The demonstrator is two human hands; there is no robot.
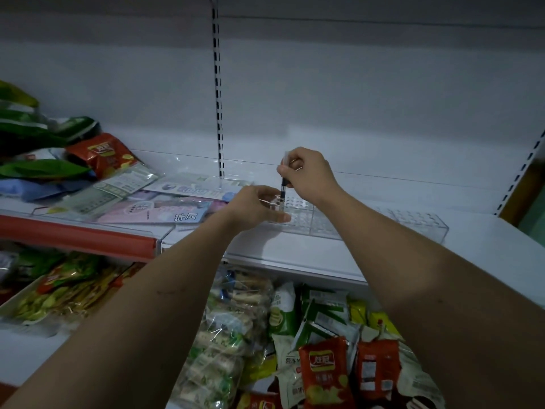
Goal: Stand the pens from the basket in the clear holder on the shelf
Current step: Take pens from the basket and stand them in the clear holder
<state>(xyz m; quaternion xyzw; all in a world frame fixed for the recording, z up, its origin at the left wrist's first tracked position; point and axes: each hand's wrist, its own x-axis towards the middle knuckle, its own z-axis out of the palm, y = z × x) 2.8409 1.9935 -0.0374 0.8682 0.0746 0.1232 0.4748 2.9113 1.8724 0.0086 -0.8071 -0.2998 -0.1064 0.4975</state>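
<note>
1. The right hand pinches a pen near its top and holds it upright, tip down, over the left end of the clear holder.
2. The left hand curls its fingers round the holder's left end; the thumb lies along its front edge.
3. Whether the pen tip is already in a hole cannot be told; it is at the holder's top face, just beside the left fingertips.
4. The holder is a long, low clear block with rows of holes, lying across the white shelf, set back from the front edge. To its right, the shelf surface is bare up to a slotted upright.
5. To the left, flat packets lie just beside the left hand, with snack bags piled further left.
6. Below the shelf's front edge, more snack bags fill a lower level between both forearms.
7. The basket is out of view.
</note>
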